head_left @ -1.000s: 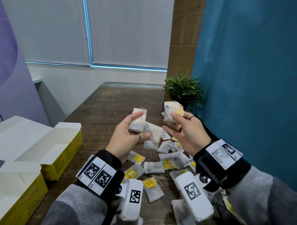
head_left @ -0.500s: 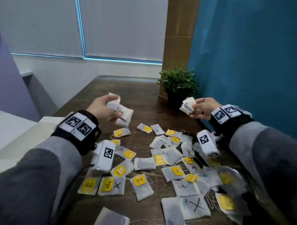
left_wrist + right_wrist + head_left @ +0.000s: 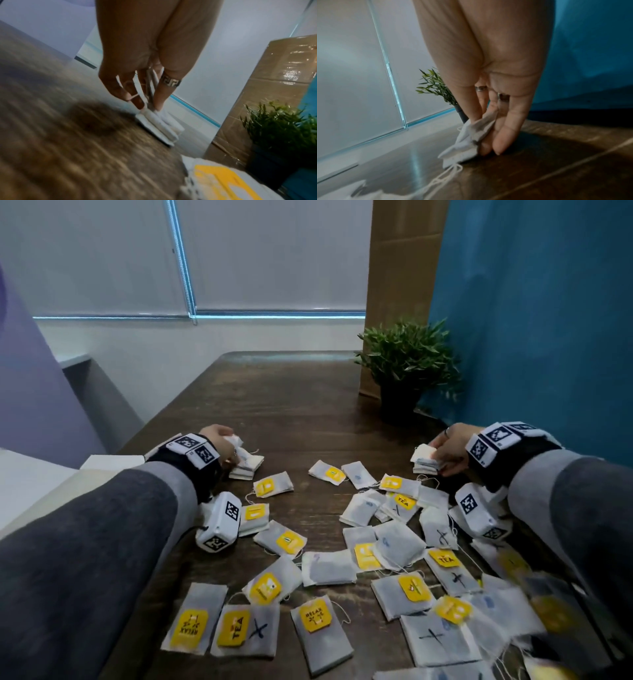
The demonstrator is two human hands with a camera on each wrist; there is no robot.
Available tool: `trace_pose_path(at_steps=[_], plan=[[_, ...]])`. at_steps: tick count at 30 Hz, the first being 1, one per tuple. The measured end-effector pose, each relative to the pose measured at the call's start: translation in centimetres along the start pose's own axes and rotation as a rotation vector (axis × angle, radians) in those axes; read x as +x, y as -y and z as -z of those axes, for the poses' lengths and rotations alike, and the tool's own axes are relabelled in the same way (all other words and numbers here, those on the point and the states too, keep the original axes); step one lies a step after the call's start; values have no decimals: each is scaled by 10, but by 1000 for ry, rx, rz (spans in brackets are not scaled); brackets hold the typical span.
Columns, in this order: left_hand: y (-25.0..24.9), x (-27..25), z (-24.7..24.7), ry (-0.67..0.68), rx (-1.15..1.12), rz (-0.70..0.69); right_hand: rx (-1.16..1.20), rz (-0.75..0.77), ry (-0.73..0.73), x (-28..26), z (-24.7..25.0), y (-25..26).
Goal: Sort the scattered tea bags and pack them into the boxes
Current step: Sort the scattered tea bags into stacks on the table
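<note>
Both hands (image 3: 219,440) (image 3: 448,446) apparently grip tea-bag stacks (image 3: 246,465) (image 3: 424,462).

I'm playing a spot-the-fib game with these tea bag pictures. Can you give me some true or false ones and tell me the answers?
1. The left hand holds a small stack of white paper tea bags down at the dark wooden table. True.
2. The right hand is empty. False: it grips its own little stack of white tea bags.
3. A green leafy plant in a dark pot stands at the far right of the table. True.
4. Every loose tea bag has a yellow tag showing. False: some show only white paper, a few with a pen cross.
5. The plant sits between the two hands. False: it stands beyond the right hand.
</note>
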State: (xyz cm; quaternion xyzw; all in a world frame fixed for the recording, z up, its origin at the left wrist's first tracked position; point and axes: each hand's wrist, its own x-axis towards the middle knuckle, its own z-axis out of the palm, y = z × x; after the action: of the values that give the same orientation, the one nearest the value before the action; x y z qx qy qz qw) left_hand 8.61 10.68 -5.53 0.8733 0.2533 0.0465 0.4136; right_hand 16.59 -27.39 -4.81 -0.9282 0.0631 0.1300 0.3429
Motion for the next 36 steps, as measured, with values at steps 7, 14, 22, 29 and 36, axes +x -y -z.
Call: trace_pose_path(at_steps=[7, 14, 22, 29, 36], plan=[[-20, -19, -2, 92, 601, -40, -774, 240, -204, -27, -8, 34], [-49, -90, -29, 313, 887, -394, -851, 531, 258, -66, -82, 87], [-32, -142, -31, 548, 1079, -436, -1008, 504, 254, -120, -102, 74], [-23, -180, -11, 602, 879, -559, -995, 574, 397, -175, -92, 50], [-9, -194, 1, 501, 471, -372, -713, 624, 213, -192, -65, 40]])
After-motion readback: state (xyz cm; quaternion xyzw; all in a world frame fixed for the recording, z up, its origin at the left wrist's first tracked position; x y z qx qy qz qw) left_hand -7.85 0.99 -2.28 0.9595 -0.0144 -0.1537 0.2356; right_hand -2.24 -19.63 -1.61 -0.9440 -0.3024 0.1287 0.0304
